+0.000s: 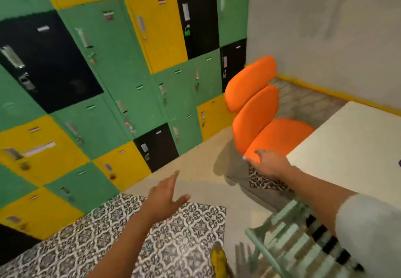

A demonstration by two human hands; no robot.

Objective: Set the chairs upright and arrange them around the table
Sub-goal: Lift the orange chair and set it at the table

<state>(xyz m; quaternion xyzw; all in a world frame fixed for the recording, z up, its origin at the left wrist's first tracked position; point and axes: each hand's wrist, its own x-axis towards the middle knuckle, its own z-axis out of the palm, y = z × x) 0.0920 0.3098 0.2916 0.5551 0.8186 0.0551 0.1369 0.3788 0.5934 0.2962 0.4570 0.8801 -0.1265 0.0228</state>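
An orange padded chair (258, 112) stands upright at the near-left corner of the cream table (347, 147), its two-part back toward the lockers and its seat partly under the tabletop. My right hand (269, 164) reaches to the seat's front edge, fingers spread against it; a grip is not clear. My left hand (165, 197) hovers open over the floor, holding nothing. A pale green slatted chair (286, 240) shows blurred at the lower right, under my right forearm; its pose is hard to judge.
A wall of green, yellow and black lockers (108, 82) fills the left and back. A grey wall (325, 28) with a yellow skirting runs behind the table. Patterned black-and-white tiles (130, 245) and plain beige floor lie between me and the lockers.
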